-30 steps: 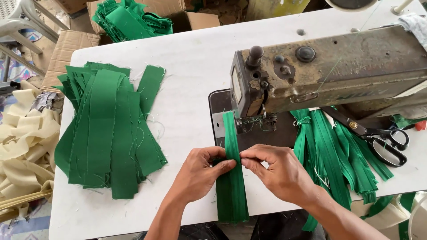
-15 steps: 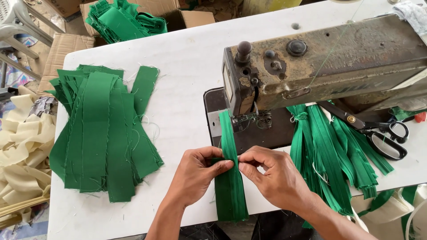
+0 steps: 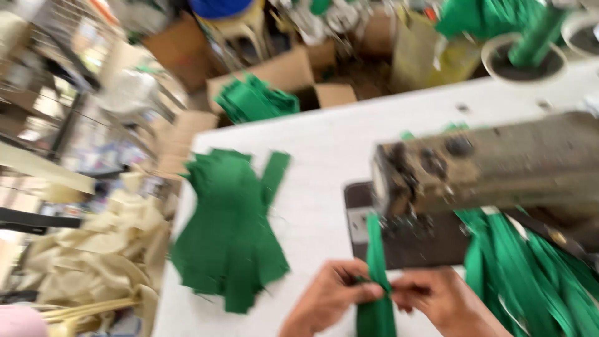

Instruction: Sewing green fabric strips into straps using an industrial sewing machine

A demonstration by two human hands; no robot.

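Observation:
A long green fabric strip [image 3: 376, 256] runs from under the needle of the old grey sewing machine [image 3: 493, 165] toward me. My left hand [image 3: 331, 298] pinches the strip from the left, near the bottom edge of the view. My right hand [image 3: 440, 301] grips the same strip from the right, fingertips meeting the left hand's. The frame is blurred by camera motion.
A pile of flat green fabric pieces [image 3: 231, 231] lies on the white table [image 3: 318, 150] to the left. Sewn green strips [image 3: 530, 268] hang right of the machine. Cream fabric [image 3: 93, 256] is heaped off the table's left edge. Cardboard boxes [image 3: 293, 78] with green pieces stand beyond.
The camera has swung up and left, so everything sits lower and further right in view and more of the background shows. Both hands stay pinched on the green strip.

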